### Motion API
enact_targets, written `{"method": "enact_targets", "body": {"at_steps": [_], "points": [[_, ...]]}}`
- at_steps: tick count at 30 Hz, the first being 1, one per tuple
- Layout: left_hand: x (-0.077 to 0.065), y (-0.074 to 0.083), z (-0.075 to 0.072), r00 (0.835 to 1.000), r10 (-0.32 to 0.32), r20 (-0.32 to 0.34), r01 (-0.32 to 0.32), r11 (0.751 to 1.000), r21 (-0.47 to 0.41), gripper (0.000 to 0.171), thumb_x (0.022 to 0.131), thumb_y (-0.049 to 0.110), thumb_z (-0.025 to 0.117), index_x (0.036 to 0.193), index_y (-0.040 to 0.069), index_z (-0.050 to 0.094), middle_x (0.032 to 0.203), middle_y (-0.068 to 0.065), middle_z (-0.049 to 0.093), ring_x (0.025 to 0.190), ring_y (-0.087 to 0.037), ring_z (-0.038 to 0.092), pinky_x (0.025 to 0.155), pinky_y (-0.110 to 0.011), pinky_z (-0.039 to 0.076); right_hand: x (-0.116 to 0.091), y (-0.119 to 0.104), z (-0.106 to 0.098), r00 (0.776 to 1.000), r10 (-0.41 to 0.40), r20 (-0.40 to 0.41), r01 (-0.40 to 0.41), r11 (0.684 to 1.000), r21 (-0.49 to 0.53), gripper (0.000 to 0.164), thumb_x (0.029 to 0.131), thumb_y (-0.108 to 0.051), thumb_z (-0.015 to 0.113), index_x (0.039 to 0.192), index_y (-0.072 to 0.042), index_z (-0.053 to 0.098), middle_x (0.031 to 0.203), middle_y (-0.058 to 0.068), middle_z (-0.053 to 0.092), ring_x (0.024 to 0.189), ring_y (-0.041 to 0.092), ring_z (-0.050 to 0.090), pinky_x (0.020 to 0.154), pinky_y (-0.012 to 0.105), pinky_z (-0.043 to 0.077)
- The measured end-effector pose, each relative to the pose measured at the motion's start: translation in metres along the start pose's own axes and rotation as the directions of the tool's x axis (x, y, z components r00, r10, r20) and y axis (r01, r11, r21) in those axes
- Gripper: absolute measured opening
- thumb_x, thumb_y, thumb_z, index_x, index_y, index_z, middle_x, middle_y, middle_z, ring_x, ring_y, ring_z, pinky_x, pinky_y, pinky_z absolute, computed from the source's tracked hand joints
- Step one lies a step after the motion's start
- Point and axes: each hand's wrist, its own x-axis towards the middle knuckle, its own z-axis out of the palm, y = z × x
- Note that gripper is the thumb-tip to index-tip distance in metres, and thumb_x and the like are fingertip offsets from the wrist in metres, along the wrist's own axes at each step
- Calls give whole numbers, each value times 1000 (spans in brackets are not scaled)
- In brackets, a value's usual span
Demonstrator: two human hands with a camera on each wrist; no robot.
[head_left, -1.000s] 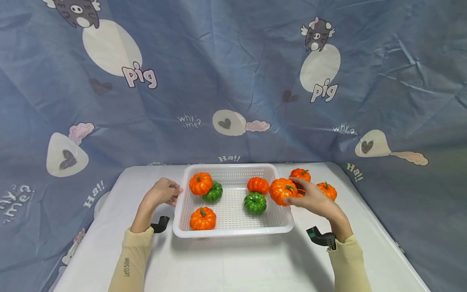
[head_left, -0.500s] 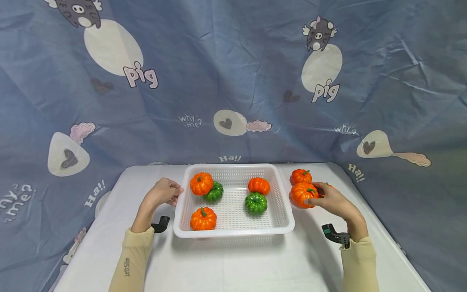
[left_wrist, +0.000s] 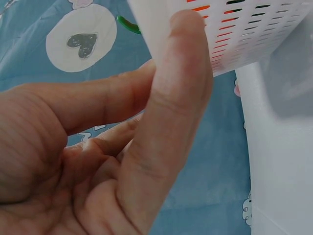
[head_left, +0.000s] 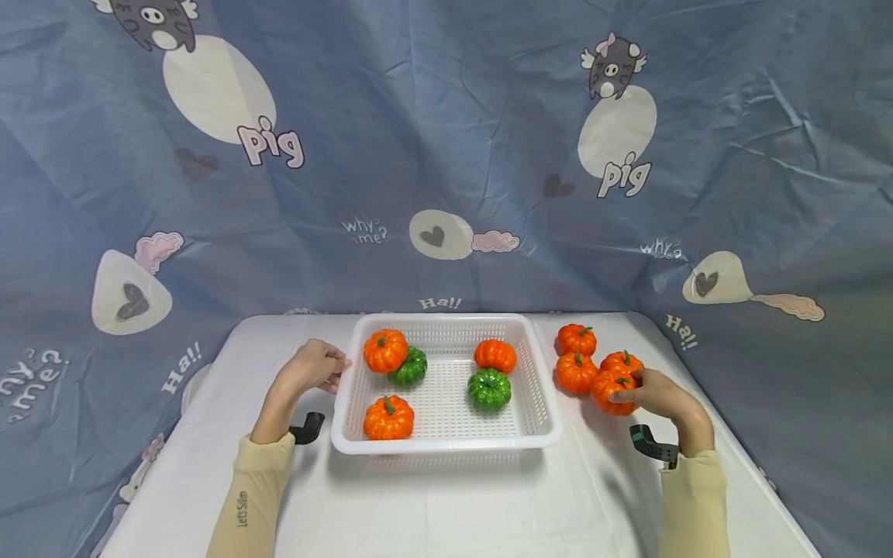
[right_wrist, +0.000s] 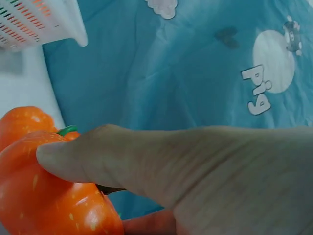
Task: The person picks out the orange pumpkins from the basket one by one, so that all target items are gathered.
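Note:
My left hand (head_left: 312, 366) pinches the left rim of the white plastic basket (head_left: 446, 445); the left wrist view shows thumb and finger at the edge of its slotted wall (left_wrist: 234, 29). To the right of the basket, my right hand (head_left: 663, 399) holds an orange toy pumpkin (head_left: 611, 393) from its right side. In the right wrist view the thumb (right_wrist: 73, 159) lies over that pumpkin (right_wrist: 54, 196), whose lower part runs out of frame. Right behind it sits another orange pumpkin (head_left: 622, 361), partly covered.
Two more orange pumpkins (head_left: 576, 339) sit by the basket's right wall. Inside the basket lie three orange pumpkins (head_left: 388, 418) and two green ones (head_left: 489, 390). The white table (head_left: 453, 511) ends at a blue printed curtain (head_left: 488, 155).
My right hand has carried its pumpkin from over the basket's right rim rightward and toward me, beside the other loose pumpkins. The left hand stays at the rim.

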Motion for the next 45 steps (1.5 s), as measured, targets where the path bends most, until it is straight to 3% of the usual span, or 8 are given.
{"method": "enact_targets", "body": {"at_steps": [7,16,24,31,45], "points": [[0,0,0,1000,0,0,0,1000,10,36,97,8,56,123,-16,53,85,-18,66,59,-12,64,60,-30,60,7,4,3,998,58,7,-58,998,27,61,83,-31,71,119,15,53,106,18,61,96,30,56,84,42,49],[0,0,-1,1000,3,-1,-3,1000,16,35,97,8,56,123,-15,54,85,-18,66,59,-12,64,60,-30,60,12,12,4,994,107,3,-107,993,46,84,86,-34,69,135,23,32,134,38,42,118,47,46,100,60,42],[-1,0,-1,1000,1,1,-1,1000,15,36,97,9,57,124,-16,53,87,-19,67,61,-12,65,61,-30,61,17,15,8,992,119,-37,-116,989,87,74,86,-33,68,130,19,40,127,33,50,112,44,50,94,56,46],[1,0,-2,1000,6,5,-6,1000,13,37,97,9,56,124,-16,53,87,-19,67,61,-12,65,61,-30,61,24,15,12,990,119,-78,-114,991,62,83,87,-33,67,135,24,30,136,42,39,122,52,43,102,62,40],[2,-2,-1,1000,-5,-4,6,1000,22,37,97,9,56,124,-15,53,89,-19,66,63,-13,66,62,-30,61,36,23,28,977,176,-122,-166,982,91,82,88,-33,67,137,22,30,139,42,35,126,54,38,105,63,35]]}}
